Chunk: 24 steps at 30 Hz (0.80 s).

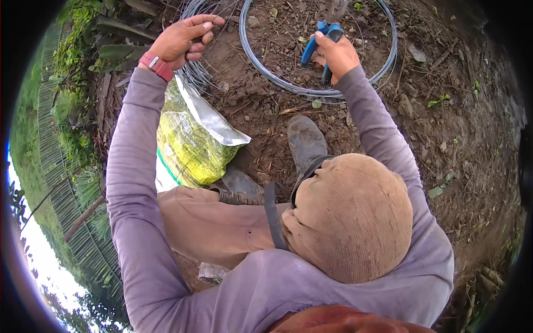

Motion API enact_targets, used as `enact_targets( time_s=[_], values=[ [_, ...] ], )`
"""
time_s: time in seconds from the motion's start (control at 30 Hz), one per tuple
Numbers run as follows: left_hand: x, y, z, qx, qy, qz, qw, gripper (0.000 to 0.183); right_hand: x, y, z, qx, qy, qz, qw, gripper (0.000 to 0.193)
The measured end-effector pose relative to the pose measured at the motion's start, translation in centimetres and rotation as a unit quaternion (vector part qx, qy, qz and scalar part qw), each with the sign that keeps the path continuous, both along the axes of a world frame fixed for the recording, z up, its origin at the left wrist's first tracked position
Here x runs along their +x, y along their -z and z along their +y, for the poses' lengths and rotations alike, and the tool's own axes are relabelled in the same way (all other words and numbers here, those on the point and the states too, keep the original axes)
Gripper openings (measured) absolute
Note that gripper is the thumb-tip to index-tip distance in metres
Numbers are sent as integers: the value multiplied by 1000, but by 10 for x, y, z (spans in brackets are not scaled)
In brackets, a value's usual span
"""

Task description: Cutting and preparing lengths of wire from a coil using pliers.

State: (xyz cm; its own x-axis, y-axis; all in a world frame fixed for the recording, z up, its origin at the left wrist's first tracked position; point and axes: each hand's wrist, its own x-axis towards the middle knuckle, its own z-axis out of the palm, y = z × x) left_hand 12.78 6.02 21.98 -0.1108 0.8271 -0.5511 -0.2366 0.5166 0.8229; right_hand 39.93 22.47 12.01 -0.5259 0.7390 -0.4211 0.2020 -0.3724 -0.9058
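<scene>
My left hand (pixel 186 41), with a red watch strap on its wrist, is closed in a pinch at the upper left. A thin wire seems to run from its fingertips. Under and behind that hand lies a loose bundle of grey wires (pixel 194 75). My right hand (pixel 340 56) grips pliers with blue and black handles (pixel 321 28), their jaws pointing away from me at the top edge. A large coil of grey wire (pixel 294 87) lies on the ground beneath the pliers and right hand.
A yellow-green and white plastic bag (pixel 191 136) lies beside my boots (pixel 305 139). Brown soil (pixel 455 127) with twigs and leaves spreads around. Green plants (pixel 75 111) and a slatted fence (pixel 83 222) stand to the left. My bent knee (pixel 355 216) rises in the middle.
</scene>
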Motion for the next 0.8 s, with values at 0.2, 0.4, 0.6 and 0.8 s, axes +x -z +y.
enact_targets(
  time_s=[0.2,0.4,0.6,0.8],
  values=[
    [5,1,-16,-34,-13,-34,999,28,-6,-12,4,-19,43,51,998,26],
    [5,0,-28,-69,51,-4,996,27,-14,-11,8,-47,23,49,997,25],
    [10,2,-25,-78,63,-18,995,26,-15,-5,16,-63,19,35,997,30],
    [23,0,-24,-94,60,-37,993,22,-8,9,26,-74,-8,74,995,25]
  ],
)
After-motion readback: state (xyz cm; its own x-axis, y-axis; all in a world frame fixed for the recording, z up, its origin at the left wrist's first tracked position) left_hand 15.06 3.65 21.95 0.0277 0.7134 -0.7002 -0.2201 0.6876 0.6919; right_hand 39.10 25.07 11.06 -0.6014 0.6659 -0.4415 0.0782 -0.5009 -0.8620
